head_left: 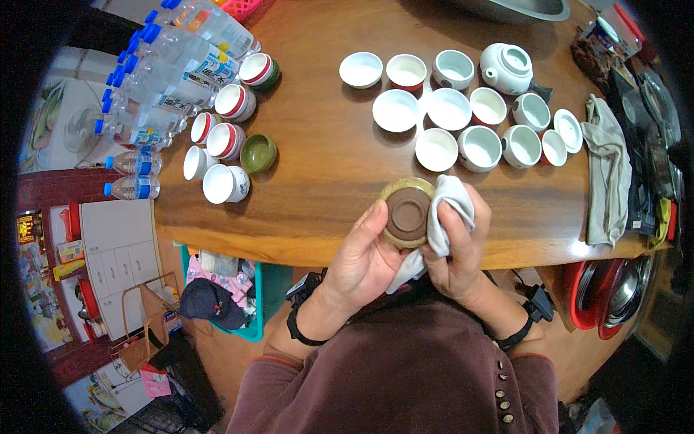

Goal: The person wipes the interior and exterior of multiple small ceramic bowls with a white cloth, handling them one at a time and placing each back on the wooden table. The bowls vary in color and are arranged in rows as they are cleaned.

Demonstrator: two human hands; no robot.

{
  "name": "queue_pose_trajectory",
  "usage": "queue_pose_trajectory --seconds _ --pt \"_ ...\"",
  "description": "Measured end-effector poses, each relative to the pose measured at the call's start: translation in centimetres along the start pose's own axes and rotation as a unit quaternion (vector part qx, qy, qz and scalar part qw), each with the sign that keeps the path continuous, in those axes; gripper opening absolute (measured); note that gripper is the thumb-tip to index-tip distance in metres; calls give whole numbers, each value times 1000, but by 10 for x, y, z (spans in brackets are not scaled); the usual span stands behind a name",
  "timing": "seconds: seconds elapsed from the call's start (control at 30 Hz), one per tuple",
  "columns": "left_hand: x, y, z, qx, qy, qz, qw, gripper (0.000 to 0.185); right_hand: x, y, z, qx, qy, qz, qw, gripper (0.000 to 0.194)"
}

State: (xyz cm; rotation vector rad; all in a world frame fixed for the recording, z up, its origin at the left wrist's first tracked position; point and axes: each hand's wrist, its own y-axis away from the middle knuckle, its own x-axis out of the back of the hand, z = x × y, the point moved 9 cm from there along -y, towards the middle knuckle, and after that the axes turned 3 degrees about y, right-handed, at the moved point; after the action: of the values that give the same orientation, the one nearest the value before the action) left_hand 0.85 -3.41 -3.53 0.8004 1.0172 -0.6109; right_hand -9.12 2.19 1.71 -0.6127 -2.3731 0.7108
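A small brown ceramic cup (407, 211) with an olive-yellow rim is held with its round foot turned up towards me. My left hand (360, 257) grips it from the left, thumb on its edge. In my right hand (461, 244) is a white cloth (449, 209), pressed against the cup's right side, with a loose end hanging below. Beyond my hands stand several white bowls (436, 150) and cups (480, 147), along with an upside-down white teapot (507, 68). To the left, an olive-green cup (258, 153) stands beside several stacked cups (226, 140) with red bands.
Several plastic water bottles (179, 70) with blue caps crowd the wooden table's (314, 179) left end. A folded grey cloth (610, 168) lies at right. Below the front edge are a teal bin (263, 304) with clothes and a red basin (583, 304). A metal basin (520, 8) sits at the back.
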Motion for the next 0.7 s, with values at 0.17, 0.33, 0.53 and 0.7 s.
queue_pose_trajectory --seconds 0.17,0.33,0.53,0.7 --pt "-1 0 1 -8 -29 36 999 55 -5 18 -7 88 69 36 993 57" --pt "-11 3 9 -41 -103 11 994 66 -14 28 -16 153 168 33 973 60" --pt "-13 10 14 -106 -388 45 915 70 -18 20 -22 127 161 12 979 63" --pt "-30 15 27 -182 -527 13 830 77 -17 5 -20 101 106 -7 989 72"
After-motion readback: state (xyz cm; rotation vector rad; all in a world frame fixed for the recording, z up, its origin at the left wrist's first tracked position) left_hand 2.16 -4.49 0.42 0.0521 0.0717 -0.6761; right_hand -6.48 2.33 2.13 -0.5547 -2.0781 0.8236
